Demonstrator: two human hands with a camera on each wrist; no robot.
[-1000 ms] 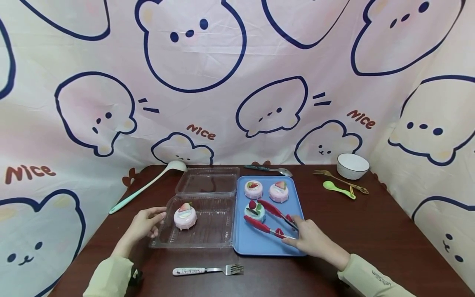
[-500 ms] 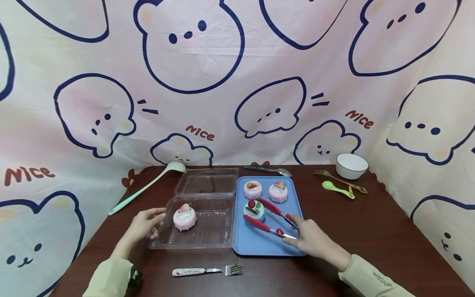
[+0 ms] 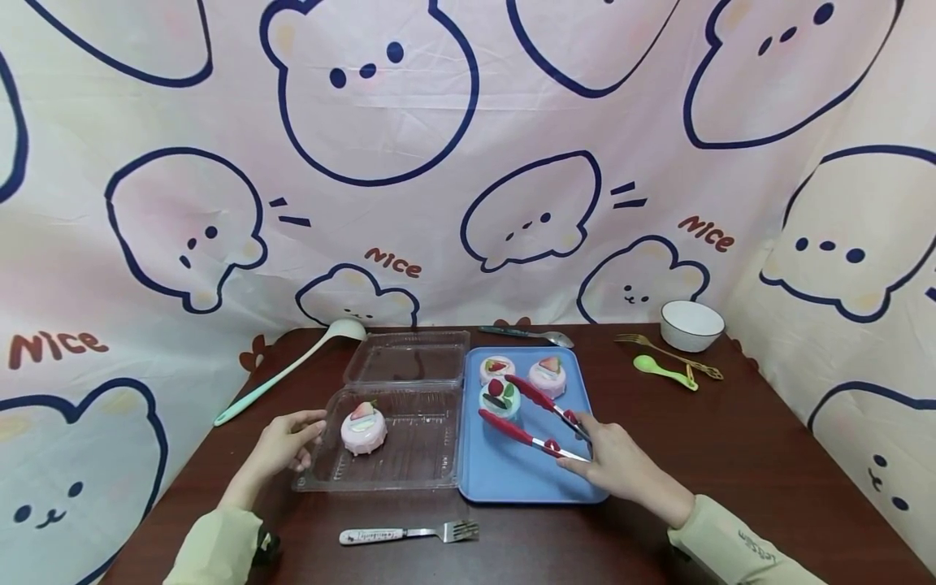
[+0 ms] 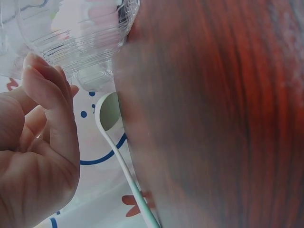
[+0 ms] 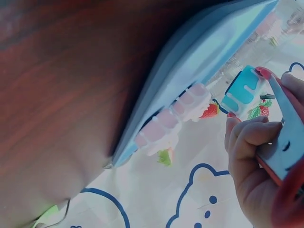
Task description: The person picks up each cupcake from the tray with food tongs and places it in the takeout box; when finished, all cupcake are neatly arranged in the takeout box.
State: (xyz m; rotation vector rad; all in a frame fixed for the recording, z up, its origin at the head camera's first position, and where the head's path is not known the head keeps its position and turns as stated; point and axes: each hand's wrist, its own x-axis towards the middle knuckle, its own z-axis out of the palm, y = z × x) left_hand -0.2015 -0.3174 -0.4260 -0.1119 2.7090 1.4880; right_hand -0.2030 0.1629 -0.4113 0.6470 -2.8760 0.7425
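My right hand (image 3: 621, 465) grips a pair of red-tipped tongs (image 3: 543, 398). Between the tong tips is a small blue toy cake (image 3: 500, 400) topped with a berry and leaf; the right wrist view shows this blue cake (image 5: 243, 91) raised clear of the blue tray (image 3: 483, 479). Two pink toy cakes, a left one (image 3: 496, 370) and a right one (image 3: 547, 376), sit at the tray's back. My left hand (image 3: 281, 445) touches the left rim of an open clear plastic box (image 3: 424, 455) with loosely bent fingers. Inside that box stands another pink cake (image 3: 363, 431).
A fork (image 3: 409, 533) lies in front of the box. Behind to the left is a ladle (image 3: 292, 366), and a spoon (image 3: 537, 334) lies behind the tray. At back right are a white bowl (image 3: 691, 327), a gold fork (image 3: 669, 354) and a green spoon (image 3: 661, 370).
Pinched in the tongs, the blue cake has risen off the tray and now overlaps the pink cake behind it. My right hand moved up slightly; the left hand stays at the box.
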